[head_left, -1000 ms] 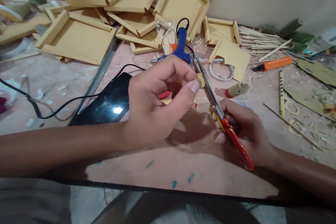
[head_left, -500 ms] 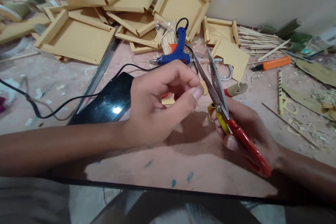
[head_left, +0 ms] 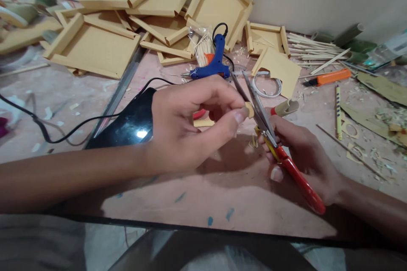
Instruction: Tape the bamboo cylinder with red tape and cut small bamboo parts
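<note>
My left hand [head_left: 193, 123] pinches a small tan piece [head_left: 249, 110] between thumb and forefinger, at the middle of the view. Right beside the piece are the blades of a pair of scissors [head_left: 297, 173] with red and yellow handles. My right hand [head_left: 308, 156] is wrapped round those handles, with the blades pointing up and to the left, slightly apart. Behind my left hand lies a blue glue gun [head_left: 211, 65]. A black shiny device [head_left: 122, 125] rests partly under my left wrist.
Tan card trays [head_left: 95, 46] are piled along the back. To the right lie thin sticks [head_left: 314, 48], an orange cutter [head_left: 333, 77], a yellow pencil [head_left: 338, 114], a roll of tape [head_left: 269, 87] and scattered scraps. A black cable [head_left: 76, 125] crosses the left side.
The scissor blades have come closer together and shifted slightly left. My left hand has turned a little, and the tan piece now sits against the blades.
</note>
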### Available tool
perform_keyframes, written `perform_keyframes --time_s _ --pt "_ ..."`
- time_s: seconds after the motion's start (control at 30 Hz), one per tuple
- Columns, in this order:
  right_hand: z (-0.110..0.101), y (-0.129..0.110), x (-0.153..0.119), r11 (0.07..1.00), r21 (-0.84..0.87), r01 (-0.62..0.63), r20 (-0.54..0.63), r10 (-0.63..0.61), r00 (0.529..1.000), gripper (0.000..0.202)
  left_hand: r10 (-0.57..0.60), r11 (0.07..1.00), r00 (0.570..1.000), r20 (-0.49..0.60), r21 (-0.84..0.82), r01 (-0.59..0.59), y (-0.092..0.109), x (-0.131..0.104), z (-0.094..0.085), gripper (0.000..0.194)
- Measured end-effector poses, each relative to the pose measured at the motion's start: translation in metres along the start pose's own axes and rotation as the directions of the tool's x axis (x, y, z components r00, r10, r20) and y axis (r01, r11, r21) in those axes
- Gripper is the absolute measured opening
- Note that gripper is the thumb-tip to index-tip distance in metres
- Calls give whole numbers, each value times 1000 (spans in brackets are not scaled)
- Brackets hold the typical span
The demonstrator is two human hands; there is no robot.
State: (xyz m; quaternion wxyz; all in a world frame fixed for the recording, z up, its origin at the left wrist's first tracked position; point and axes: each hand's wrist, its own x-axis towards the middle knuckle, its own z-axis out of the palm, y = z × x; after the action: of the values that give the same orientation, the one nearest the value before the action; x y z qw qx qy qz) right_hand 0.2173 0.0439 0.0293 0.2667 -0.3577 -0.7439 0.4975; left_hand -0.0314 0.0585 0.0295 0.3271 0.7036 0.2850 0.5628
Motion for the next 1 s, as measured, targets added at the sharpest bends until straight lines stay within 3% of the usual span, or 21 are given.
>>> perform_keyframes --time_s 0.2,0.33,0.5,1.0 --pt "-1 -2 0 999 -33 8 -14 -9 1000 39 -83 995 996 24 54 81 3 -1 -5 10" --pt "-1 -4 0 999 -54 11 -30 -13 999 39 -39 995 999 7 95 38 9 2 -5 15" --pt "1 -2 0 1000 -24 0 -46 -1 999 42 -122 977 993 1 174 119 13 2 -6 14" --pt "1 -3 -1 1000 -3 -11 -58 10 998 40 -138 982 990 1 131 137 14 1 -8 16"
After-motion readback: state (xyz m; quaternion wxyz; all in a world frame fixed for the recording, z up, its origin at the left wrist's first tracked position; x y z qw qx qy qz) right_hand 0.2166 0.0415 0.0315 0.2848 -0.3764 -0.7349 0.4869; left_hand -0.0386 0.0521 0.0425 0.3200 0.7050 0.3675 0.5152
